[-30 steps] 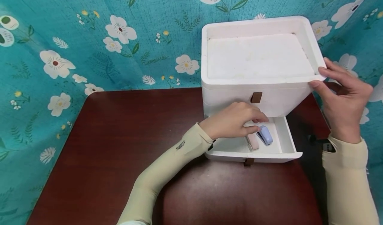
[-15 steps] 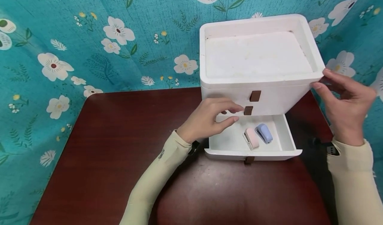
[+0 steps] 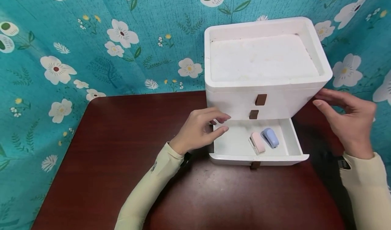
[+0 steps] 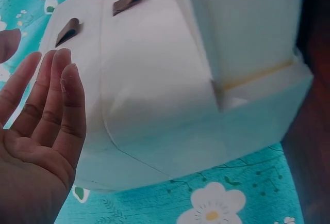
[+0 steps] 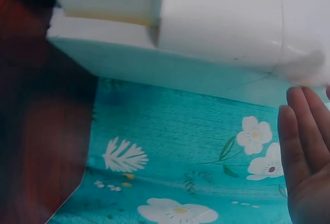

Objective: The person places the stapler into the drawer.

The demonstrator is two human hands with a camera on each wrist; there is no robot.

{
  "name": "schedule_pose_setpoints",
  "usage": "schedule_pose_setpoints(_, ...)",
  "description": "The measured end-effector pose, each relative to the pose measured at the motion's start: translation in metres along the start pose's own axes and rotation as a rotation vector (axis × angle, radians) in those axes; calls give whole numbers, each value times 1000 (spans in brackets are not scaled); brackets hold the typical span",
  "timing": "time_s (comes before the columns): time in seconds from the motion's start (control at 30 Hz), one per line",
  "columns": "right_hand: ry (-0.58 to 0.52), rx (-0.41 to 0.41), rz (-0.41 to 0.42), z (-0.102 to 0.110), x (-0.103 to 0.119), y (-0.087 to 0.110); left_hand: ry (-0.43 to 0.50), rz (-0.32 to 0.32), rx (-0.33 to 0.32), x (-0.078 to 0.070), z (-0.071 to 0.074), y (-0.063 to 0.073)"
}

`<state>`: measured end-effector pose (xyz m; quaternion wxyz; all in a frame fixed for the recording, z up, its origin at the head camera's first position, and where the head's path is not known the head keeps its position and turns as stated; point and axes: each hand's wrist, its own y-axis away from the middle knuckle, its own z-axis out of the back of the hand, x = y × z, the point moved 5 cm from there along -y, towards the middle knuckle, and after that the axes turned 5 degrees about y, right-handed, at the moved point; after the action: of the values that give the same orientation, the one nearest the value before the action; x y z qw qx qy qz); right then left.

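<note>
A white drawer cabinet [image 3: 265, 60] stands on the table with its bottom drawer [image 3: 233, 150] pulled out. Inside that drawer, right of its middle, a pink mini stapler [image 3: 257, 143] lies beside a blue mini stapler [image 3: 270, 137]. My left hand [image 3: 200, 129] hovers at the drawer's left side, thumb and fingers apart, holding nothing; the left wrist view shows its bare palm [image 4: 38, 154]. Beside the cabinet's right side is my right hand [image 3: 349, 118], its fingers loosely bent and nothing held. Whether its fingertips touch the cabinet wall I cannot tell.
Brown pull tabs sit on the drawer fronts, among them the top one [image 3: 261, 100] and the bottom one [image 3: 255, 165]. A shallow rimmed tray [image 3: 265, 58] forms the cabinet's top. Behind the dark red table [image 3: 137, 121] hangs a teal flowered cloth [image 3: 122, 70].
My left hand has drawn back leftward from over the staplers, which stay in the drawer. My right hand has let go of the cabinet's top corner and moved down along its right side.
</note>
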<state>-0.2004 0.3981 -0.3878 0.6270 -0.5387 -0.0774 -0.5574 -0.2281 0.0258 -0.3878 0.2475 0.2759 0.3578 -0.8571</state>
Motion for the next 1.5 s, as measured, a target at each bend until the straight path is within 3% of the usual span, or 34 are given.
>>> schedule_pose_setpoints(0.47,168,272,20,-2,-24,30,3,110,9,17,2,36)
schedule_pose_setpoints(0.8,249,348,74,-7,-33,45,-13,116,27,21,-3,51)
schedule_pose_setpoints(1.27,265,446,-8,-10,-40,66,-22,194,79,31,-15,78)
schedule_pose_setpoints(1.5,292,473,26,-9,-40,75,-19,226,101,32,-21,88)
